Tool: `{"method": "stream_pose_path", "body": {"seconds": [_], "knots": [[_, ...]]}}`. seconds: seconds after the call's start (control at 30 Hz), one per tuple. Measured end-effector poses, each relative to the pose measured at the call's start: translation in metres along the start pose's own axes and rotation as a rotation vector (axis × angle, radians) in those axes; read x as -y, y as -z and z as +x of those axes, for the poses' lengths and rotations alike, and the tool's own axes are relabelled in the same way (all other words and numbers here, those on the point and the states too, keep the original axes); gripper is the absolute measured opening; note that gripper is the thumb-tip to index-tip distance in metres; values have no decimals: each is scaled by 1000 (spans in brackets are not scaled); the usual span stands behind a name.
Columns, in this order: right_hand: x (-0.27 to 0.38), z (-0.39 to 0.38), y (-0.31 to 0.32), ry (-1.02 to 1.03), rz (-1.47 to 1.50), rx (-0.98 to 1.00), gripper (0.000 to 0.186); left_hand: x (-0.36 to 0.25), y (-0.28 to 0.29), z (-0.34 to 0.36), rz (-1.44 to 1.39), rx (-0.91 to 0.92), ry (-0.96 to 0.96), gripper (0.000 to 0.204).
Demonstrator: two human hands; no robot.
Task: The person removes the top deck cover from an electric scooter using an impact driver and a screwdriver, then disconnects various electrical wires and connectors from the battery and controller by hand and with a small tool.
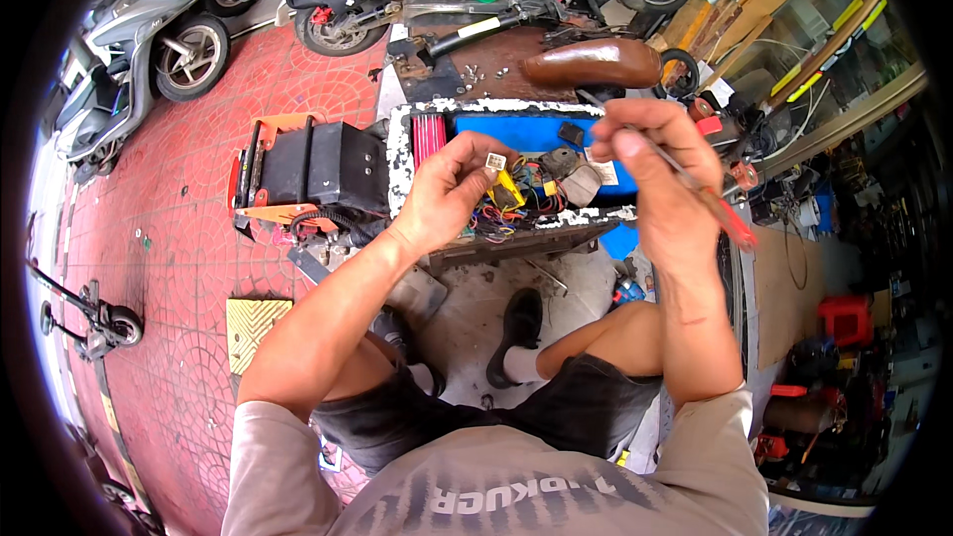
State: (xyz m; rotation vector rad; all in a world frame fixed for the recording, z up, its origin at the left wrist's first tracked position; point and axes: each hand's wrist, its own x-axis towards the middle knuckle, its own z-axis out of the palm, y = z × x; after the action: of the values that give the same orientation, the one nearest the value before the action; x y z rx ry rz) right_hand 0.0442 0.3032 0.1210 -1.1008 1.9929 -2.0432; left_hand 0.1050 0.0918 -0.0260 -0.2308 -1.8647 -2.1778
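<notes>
My left hand [449, 191] pinches a small white plastic wire connector [493, 162] at its fingertips. Coloured wires [501, 210] run from the connector down into an open battery compartment with a chipped white rim [400, 161] and a blue inside. My right hand [660, 174] is closed around a thin screwdriver with a red handle [730, 220]; its metal shaft crosses my fingers and its tip points up and left, a short way right of the connector. My hands do not touch each other.
A black and orange box [310, 171] stands left of the compartment. A brown scooter seat [594, 64] lies beyond it. Parked scooters [159, 35] stand at the back left on red paving. My black shoes [518, 330] rest on concrete below. Cluttered shelves [844, 337] fill the right.
</notes>
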Motion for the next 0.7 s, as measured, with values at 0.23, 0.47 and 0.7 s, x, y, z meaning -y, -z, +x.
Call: {"method": "stream_pose_path", "body": {"seconds": [0.23,0.47,0.7], "knots": [[-79,17,-24,-138,169,230,15,3,4,13,-177,-76,98,21],[-89,34,-12,-121,56,312,15,11,12,46,-415,-4,274,25],[-82,39,-12,-85,-154,313,12,14,13,62,-561,75,372,17]]}}
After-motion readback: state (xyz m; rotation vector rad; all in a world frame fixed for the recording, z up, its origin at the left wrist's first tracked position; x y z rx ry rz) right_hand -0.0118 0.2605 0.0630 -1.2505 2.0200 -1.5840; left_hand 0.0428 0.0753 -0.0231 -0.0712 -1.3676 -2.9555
